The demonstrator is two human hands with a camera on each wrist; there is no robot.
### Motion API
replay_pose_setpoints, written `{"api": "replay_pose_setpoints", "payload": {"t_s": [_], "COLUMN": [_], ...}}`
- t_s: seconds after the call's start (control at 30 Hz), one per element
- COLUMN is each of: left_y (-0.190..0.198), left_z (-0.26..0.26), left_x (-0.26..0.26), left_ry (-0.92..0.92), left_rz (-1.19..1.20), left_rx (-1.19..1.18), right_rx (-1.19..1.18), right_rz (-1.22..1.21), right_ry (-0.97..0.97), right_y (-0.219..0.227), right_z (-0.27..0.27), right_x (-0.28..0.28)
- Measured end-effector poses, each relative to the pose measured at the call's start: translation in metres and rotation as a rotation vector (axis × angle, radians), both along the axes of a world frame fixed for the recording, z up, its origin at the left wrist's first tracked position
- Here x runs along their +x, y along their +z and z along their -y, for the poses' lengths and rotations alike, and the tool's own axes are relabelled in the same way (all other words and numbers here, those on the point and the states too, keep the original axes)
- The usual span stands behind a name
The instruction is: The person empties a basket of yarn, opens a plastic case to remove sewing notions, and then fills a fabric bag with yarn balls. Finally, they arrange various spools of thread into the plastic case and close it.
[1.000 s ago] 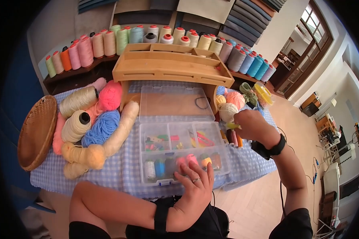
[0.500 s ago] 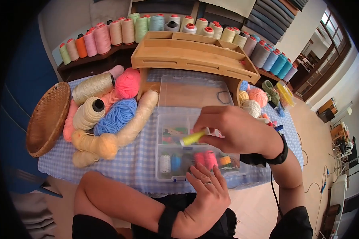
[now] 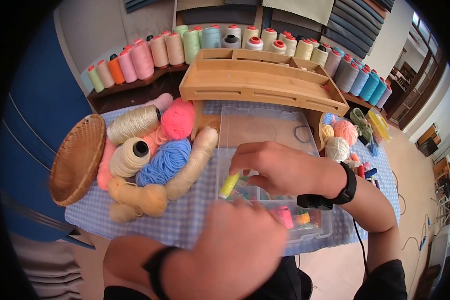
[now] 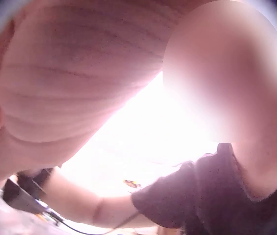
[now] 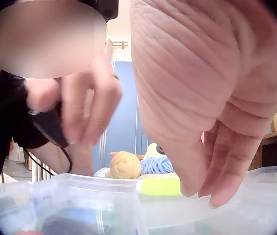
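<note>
In the head view my right hand (image 3: 285, 170) pinches a yellow-green thread spool (image 3: 229, 185), tilted, over the left back compartment of a clear plastic box (image 3: 327, 226). The right wrist view shows the spool (image 5: 160, 188) at the fingertips of my right hand (image 5: 202, 93), by the box wall. My left hand (image 3: 242, 242), blurred, is above the box's front left part and hides it; its fingers hang loosely bent with nothing visible in them (image 5: 92, 100). A pink spool (image 3: 285, 217) and an orange one (image 3: 303, 218) lie in the front compartment.
Yarn balls and cones (image 3: 165, 160) and a wicker basket (image 3: 77, 160) are on the left. Behind the open lid (image 3: 245, 125) stands a wooden rack (image 3: 265, 95). Small spools (image 3: 370, 173) and yarn balls (image 3: 336, 148) lie to the right.
My right hand has brought the yellow-green spool from the right side of the table over the box's left part. My left hand has lifted and turned over the box front. The head view has shifted.
</note>
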State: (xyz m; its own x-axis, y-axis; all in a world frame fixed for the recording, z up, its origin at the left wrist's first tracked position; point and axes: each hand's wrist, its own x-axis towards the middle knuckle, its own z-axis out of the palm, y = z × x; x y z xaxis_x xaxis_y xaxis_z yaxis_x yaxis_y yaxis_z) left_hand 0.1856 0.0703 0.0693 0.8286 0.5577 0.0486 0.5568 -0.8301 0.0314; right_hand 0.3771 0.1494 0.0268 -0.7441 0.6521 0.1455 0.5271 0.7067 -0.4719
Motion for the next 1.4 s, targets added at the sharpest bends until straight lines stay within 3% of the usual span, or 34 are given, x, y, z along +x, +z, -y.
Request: {"api": "replay_pose_setpoints", "payload": {"t_s": [0.03, 0.1, 0.13, 0.27, 0.33, 0.43, 0.53, 0.63, 0.7, 0.8, 0.87, 0.93, 1.0, 1.1, 1.2, 1.33, 1.4], "left_y": [0.010, 0.010, 0.005, -0.018, -0.034, -0.046, -0.051, -0.051, -0.052, -0.054, -0.053, -0.051, -0.060, -0.073, -0.062, -0.059, -0.056], "left_z": [-0.018, -0.040, -0.047, -0.053, -0.048, -0.036, -0.028, -0.023, -0.022, -0.021, -0.020, -0.022, -0.022, -0.022, -0.020, -0.022, -0.024], "left_x": [-0.012, -0.036, -0.045, -0.055, -0.053, -0.051, -0.050, -0.047, -0.045, -0.043, -0.041, -0.038, -0.037, -0.040, -0.044, -0.039, -0.033], "left_ry": [0.021, 0.209, 0.209, 0.123, -0.175, -0.267, -0.240, -0.215, -0.218, -0.230, -0.241, -0.238, -0.238, -0.204, -0.237, -0.201, -0.208], "left_rz": [-0.105, -0.112, -0.119, -0.072, 0.110, 0.067, -0.036, 0.009, -0.011, -0.074, -0.117, -0.045, -0.052, 0.008, 0.015, 0.084, 0.113], "left_rx": [-0.059, -0.042, -0.034, -0.071, 0.080, 0.108, 0.174, 0.191, 0.226, 0.288, 0.312, 0.329, 0.320, 0.312, 0.346, 0.193, 0.134], "right_rx": [-0.008, -0.008, -0.015, 0.094, 0.088, 0.087, 0.101, 0.086, 0.021, 0.157, 0.069, 0.044, -0.205, -0.156, -0.127, -0.149, -0.045], "right_rz": [-0.038, -0.083, -0.090, -0.066, -0.068, -0.028, 0.021, 0.026, 0.084, 0.136, 0.222, 0.325, 0.500, 0.502, 0.481, 0.497, 0.492], "right_ry": [0.001, 0.001, -0.032, -0.101, -0.111, -0.171, -0.230, -0.323, -0.480, -0.575, -0.793, -0.812, -0.890, -0.888, -0.904, -0.850, -0.853], "right_y": [0.000, 0.001, 0.003, -0.003, -0.002, 0.004, 0.007, 0.016, 0.023, 0.026, 0.027, 0.029, 0.029, 0.013, 0.005, 0.013, 0.001], "right_z": [0.000, 0.001, 0.003, 0.011, 0.018, 0.033, 0.048, 0.068, 0.081, 0.096, 0.109, 0.116, 0.124, 0.125, 0.119, 0.118, 0.121], "right_x": [0.003, 0.011, 0.015, 0.026, 0.031, 0.046, 0.070, 0.092, 0.104, 0.125, 0.143, 0.161, 0.167, 0.168, 0.162, 0.152, 0.159]}}
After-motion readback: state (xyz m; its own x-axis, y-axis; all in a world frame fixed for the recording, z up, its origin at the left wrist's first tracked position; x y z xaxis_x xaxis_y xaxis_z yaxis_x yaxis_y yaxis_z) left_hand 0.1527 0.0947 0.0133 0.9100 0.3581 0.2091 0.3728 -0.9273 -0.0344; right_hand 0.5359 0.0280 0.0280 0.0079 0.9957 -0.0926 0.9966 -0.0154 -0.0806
